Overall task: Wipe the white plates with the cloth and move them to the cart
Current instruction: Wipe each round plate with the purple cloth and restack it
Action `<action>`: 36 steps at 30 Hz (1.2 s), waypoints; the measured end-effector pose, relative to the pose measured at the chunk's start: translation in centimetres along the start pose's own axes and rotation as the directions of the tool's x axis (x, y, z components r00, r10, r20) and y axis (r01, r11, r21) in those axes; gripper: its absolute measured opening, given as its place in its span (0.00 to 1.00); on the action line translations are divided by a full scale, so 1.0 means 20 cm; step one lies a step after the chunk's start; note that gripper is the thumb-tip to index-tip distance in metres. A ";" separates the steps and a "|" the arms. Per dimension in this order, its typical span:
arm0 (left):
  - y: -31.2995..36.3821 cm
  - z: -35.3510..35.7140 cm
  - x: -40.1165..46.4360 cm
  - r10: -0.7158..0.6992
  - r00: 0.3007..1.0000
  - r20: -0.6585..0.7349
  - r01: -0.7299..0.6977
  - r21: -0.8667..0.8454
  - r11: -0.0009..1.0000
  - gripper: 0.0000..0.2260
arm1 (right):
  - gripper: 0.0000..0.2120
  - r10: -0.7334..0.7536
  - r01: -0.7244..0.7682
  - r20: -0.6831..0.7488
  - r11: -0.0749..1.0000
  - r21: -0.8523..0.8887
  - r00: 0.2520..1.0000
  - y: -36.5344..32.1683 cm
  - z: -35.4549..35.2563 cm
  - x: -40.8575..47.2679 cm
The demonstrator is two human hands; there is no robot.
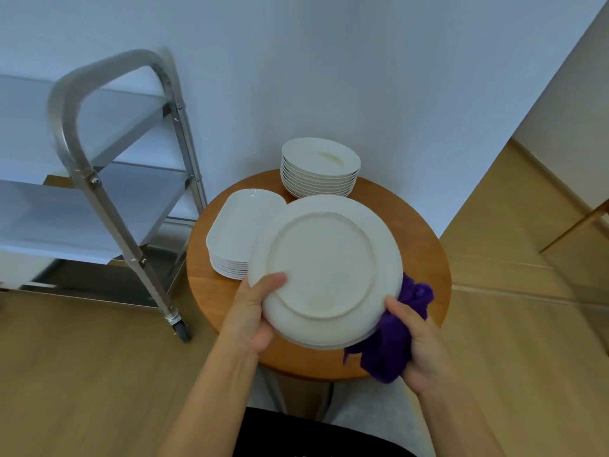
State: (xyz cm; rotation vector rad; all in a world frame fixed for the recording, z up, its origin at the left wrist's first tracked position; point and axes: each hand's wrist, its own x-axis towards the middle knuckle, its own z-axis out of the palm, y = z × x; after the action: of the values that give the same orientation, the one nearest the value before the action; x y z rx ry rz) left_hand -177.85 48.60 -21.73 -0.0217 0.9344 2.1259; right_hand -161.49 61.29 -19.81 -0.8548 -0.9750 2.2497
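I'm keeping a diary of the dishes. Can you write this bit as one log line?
left hand: holds round white plate, underside up | right hand: grips purple cloth at rim

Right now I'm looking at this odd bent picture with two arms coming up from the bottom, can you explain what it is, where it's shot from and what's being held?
There is no machine here. A person wears a wide-angle camera on the head, looking down at their own hands, and that lens bends the walls.

The left hand grips a white plate by its rim, with the underside facing the camera. The right hand holds a purple cloth against the plate's right edge.

Below them is a round wooden table with two stacks of white dishes: a round stack at the back and a squarer stack on the left. A metal cart with shelves stands to the left.
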 end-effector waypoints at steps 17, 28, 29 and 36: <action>0.23 0.19 -0.05 0.095 0.962 0.256 -0.273 0.880 0.388 0.24 | 0.45 0.297 0.700 0.641 -0.169 -0.694 0.707 -0.42 0.49 0.25; 0.27 0.17 -0.05 0.153 0.979 0.132 -0.199 0.496 0.845 0.26 | 0.37 -0.116 0.493 0.521 0.548 -0.676 0.845 -0.44 0.24 0.30; 0.27 0.17 -0.05 0.167 0.979 0.120 -0.204 0.441 0.874 0.26 | 0.37 -0.189 0.469 0.461 0.623 -0.626 0.867 -0.39 0.22 0.28; 0.05 0.28 -0.03 0.240 0.967 -0.086 -0.233 0.088 0.969 0.29 | 0.35 -0.406 0.371 -0.164 0.905 -0.206 0.899 0.01 0.31 0.18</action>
State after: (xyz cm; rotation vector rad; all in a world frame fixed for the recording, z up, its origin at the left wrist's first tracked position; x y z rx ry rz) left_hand -176.59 51.36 -16.92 0.0280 1.1228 2.3230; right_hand -168.39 60.85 -17.78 -0.8538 -1.1386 1.7229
